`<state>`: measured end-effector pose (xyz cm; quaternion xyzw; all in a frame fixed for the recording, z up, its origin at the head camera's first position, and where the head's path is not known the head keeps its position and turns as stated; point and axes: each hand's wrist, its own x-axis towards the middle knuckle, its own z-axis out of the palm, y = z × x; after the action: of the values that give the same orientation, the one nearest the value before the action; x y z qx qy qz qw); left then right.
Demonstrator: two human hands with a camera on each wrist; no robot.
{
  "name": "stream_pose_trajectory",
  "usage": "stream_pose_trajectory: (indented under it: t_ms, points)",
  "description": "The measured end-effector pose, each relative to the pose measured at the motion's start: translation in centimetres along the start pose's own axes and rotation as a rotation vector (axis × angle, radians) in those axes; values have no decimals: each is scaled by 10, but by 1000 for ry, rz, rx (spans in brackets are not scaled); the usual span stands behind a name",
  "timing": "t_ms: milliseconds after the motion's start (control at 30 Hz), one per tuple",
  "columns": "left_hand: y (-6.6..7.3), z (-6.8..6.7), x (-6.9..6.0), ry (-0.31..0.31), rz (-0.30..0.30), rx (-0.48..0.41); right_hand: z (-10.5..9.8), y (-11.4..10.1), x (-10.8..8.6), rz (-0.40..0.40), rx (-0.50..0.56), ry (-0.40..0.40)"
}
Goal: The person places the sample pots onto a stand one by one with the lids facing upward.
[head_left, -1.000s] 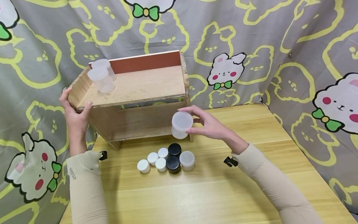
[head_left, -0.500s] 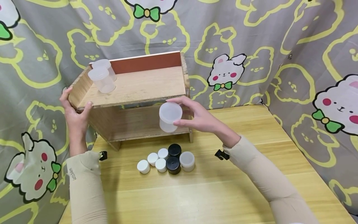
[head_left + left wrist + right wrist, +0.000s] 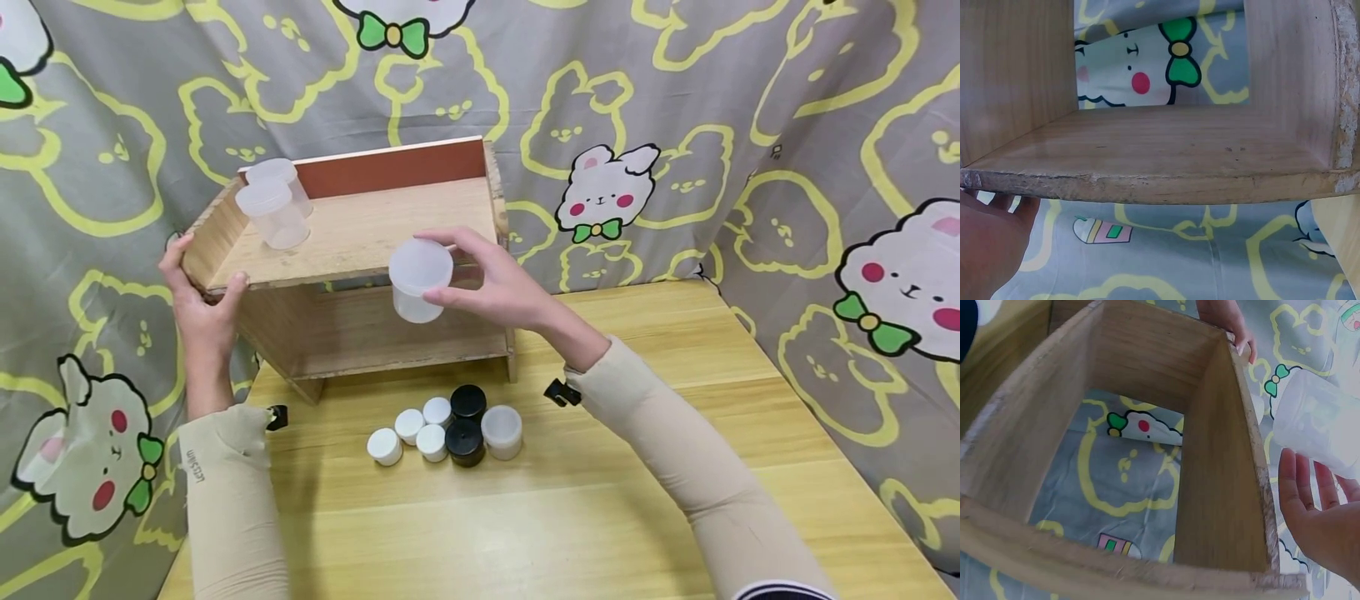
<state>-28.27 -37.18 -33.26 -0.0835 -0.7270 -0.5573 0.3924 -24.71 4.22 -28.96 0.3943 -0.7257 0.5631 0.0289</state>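
Observation:
My left hand (image 3: pixel 206 321) grips the left end of a two-tier wooden shelf (image 3: pixel 375 229), its thumb at the front edge and fingers around the outer side. In the left wrist view, part of that hand (image 3: pixel 994 240) shows beside the board. My right hand (image 3: pixel 498 279) holds a translucent lidded plastic jar (image 3: pixel 417 287) between thumb and fingers, in the air before the upper board's front edge. The right wrist view shows this jar (image 3: pixel 1316 422) beside the board, above my fingers (image 3: pixel 1300 478). Two similar jars (image 3: pixel 276 218) stand at the upper board's left end.
On the table (image 3: pixel 480 533), in front of the shelf, stand several small white-lidded jars (image 3: pixel 386 446), two black jars (image 3: pixel 465 442) and one translucent jar (image 3: pixel 502 432). A patterned curtain (image 3: pixel 637 108) hangs behind and at both sides.
My right hand has carried the translucent jar left and upward, from near the shelf's right leg to the upper board's front edge. My left hand stays on the shelf.

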Motion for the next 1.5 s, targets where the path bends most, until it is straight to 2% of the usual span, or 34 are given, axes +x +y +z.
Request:
stream_pose_trajectory:
  t_ms: [267,567,767,1067,1267,1500]
  points:
    - [-2,0,-3,-15,-15,9,13,-8,28,22,5,67]
    - [0,0,2,-3,-3,-13,23,-14,71,18,-28,142]
    - [2,2,3,4,2,-29,27,-11,97,68,-72,205]
    - [4,-2,1,0,-8,-4,39,1,136,145,-114,257]
    - [1,-4,2,2,-4,2,46,7,162,185,-247,265]
    - [2,-3,0,4,12,-28,53,16,181,242,-381,262]
